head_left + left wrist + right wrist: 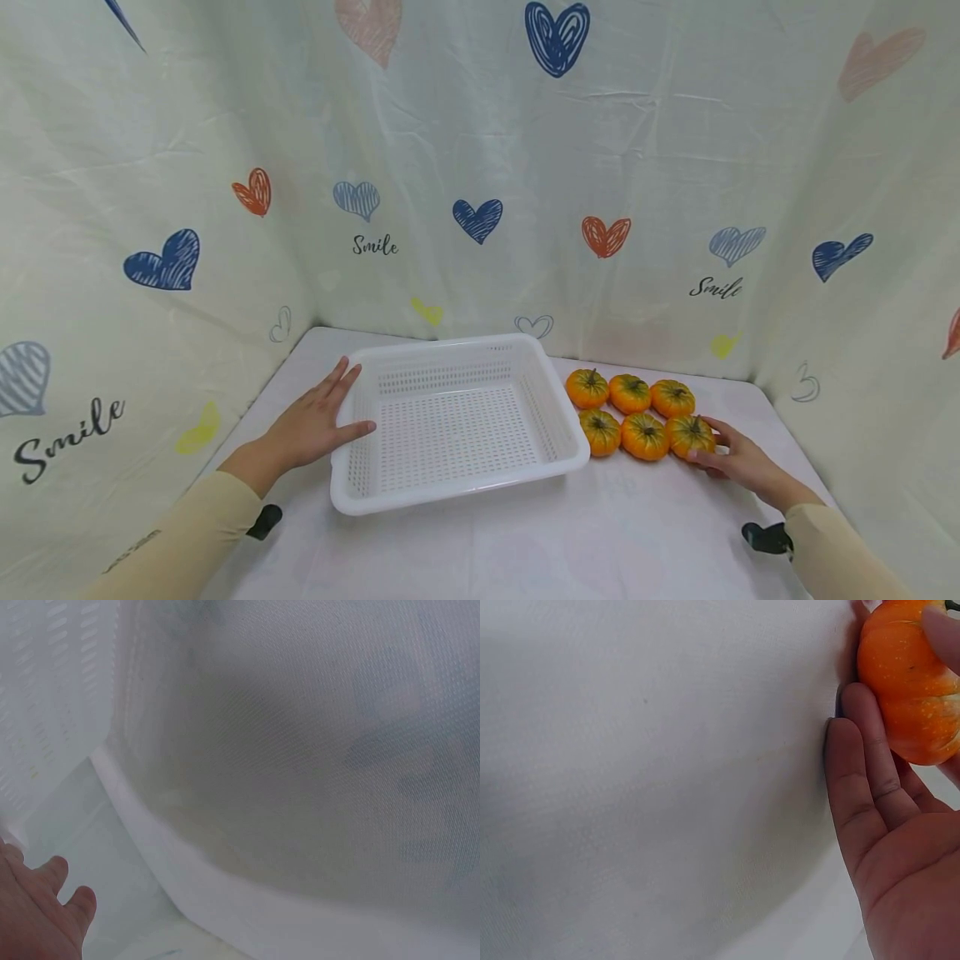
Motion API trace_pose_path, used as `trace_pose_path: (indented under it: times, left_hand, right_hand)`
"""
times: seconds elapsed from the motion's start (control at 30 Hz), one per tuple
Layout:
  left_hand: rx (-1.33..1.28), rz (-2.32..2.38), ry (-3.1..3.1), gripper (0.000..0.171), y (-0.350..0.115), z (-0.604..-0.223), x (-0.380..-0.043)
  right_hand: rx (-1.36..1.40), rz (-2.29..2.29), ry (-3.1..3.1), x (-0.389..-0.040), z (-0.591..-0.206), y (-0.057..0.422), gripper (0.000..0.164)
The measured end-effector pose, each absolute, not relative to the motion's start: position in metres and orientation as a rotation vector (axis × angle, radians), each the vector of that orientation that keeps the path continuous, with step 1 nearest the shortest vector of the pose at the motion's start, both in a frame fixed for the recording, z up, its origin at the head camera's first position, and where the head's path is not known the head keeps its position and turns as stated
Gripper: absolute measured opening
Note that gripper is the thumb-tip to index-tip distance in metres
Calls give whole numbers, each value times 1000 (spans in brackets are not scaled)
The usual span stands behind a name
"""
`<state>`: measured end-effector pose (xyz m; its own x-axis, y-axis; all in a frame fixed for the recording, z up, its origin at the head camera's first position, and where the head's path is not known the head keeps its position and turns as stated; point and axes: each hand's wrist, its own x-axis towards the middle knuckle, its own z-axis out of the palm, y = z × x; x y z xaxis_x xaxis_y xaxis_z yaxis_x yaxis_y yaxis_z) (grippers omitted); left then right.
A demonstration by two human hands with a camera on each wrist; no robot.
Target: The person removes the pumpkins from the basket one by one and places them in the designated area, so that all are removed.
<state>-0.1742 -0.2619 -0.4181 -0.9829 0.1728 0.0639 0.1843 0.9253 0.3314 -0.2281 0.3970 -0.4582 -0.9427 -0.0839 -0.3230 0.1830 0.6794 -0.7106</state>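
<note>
A white plastic basket (457, 492) with perforated walls and floor sits on the table. My left hand (311, 421) rests at its left rim with fingers spread, the thumb reaching over the edge; part of this hand (37, 907) shows below the basket wall in the left wrist view. Right of the basket, several small orange pumpkins lie in two rows. At the right end of the front row, my right hand (738, 462) holds a pumpkin (690, 436) between thumb and fingers. In the right wrist view, this pumpkin (907, 682) has the thumb on top and fingers beside it.
The other pumpkins (630, 392) stand close together, the leftmost ones right by the basket's right rim. A white cloth covers the table (525, 550). Curtains (480, 150) printed with hearts hang behind and on both sides.
</note>
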Motion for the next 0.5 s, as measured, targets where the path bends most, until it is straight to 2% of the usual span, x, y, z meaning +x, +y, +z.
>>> trace_pose_path:
  times: [0.5]
  left_hand:
    - [-294, -537, -3036, 101, -260, -416, -172]
  right_hand:
    - [62, -1123, 2564, -225, -462, 401, 103]
